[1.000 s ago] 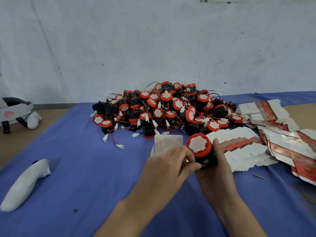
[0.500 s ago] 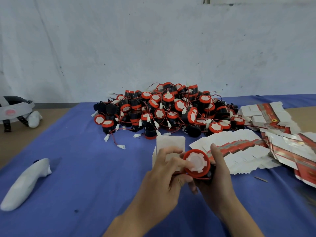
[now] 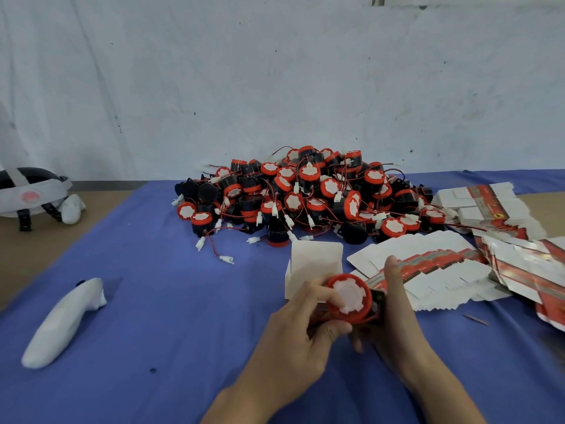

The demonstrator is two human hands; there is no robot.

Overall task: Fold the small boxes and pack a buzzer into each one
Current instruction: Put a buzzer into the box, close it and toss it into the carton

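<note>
Blue cloth [image 3: 153, 301] covers the table, buzzer pile [image 3: 305, 197] at the back. I've got one buzzer [image 3: 348, 296] pinched between my left hand [image 3: 293, 341] and right hand [image 3: 394, 322], just in front of the open box [image 3: 315, 264].

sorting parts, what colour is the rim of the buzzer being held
Red-orange rim on the buzzer, around a white centre; head view.

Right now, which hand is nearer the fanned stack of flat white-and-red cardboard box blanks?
Right. The right hand has its thumb up beside the fanned stack of flat white-and-red cardboard box blanks; the left hand sits farther left, across the red-capped buzzer.
</note>
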